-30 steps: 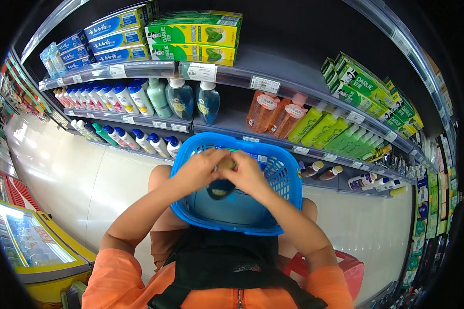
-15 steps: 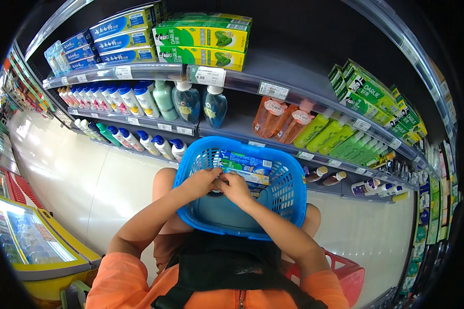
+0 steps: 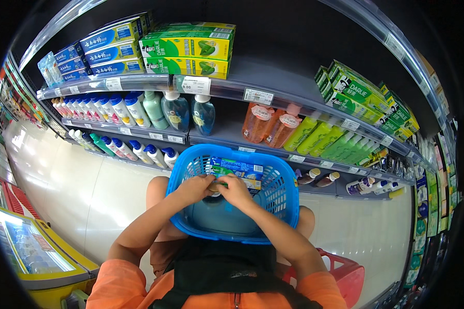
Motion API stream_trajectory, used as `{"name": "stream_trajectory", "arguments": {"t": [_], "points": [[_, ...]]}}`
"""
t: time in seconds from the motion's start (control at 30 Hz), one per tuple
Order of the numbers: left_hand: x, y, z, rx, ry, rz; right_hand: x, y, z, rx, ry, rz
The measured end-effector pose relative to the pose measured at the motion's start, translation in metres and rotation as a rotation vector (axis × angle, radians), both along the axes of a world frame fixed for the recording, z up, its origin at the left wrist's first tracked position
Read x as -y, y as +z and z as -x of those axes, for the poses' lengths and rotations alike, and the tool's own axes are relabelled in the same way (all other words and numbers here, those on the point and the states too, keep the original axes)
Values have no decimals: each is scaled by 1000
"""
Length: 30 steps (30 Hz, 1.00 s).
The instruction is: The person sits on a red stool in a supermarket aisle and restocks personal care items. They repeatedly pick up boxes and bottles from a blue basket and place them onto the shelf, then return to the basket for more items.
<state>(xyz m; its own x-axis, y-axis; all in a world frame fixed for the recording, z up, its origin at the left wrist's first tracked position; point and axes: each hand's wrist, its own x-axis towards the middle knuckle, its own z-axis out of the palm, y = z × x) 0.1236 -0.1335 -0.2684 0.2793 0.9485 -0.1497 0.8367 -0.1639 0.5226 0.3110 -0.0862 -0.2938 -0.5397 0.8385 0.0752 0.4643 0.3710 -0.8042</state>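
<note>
A blue plastic basket (image 3: 232, 221) with slotted sides rests on my lap. Inside it, along the far side, lie several toothpaste-type boxes (image 3: 245, 168) in blue, green and white. Over the left half of the basket my left hand (image 3: 195, 188) is closed around a small item with a tan top and a dark lower part (image 3: 212, 198). My right hand (image 3: 235, 191) meets it from the right, its fingers pinched at the top of the same item. Fingers hide most of this item, so its kind cannot be made out.
Ahead, a shelf holds green-yellow toothpaste boxes (image 3: 191, 49) and blue boxes (image 3: 113, 50). Lower shelves carry pump bottles (image 3: 176, 110), orange bottles (image 3: 256, 123) and green bottles (image 3: 300, 135). A red plastic stool (image 3: 340, 270) is beside me at right; a yellow-edged freezer (image 3: 36, 247) stands at left.
The whole view has shifted a little, with shelf, basket and hands appearing slightly more to the left. Both hands stay together on the small item, fingers slightly rearranged.
</note>
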Motion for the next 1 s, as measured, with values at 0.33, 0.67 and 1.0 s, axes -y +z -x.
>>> {"name": "stream_trajectory", "arguments": {"t": [0.33,0.67,1.0], "points": [[-82,85,-29,409,100,-472,-84,94,-48,-432,-313,-326],[-171,105,-58,415,172,-534,-148,123,-30,-251,-369,-117],[-123,103,-65,616,239,-544,-93,119,-27,-242,-337,-646]]}}
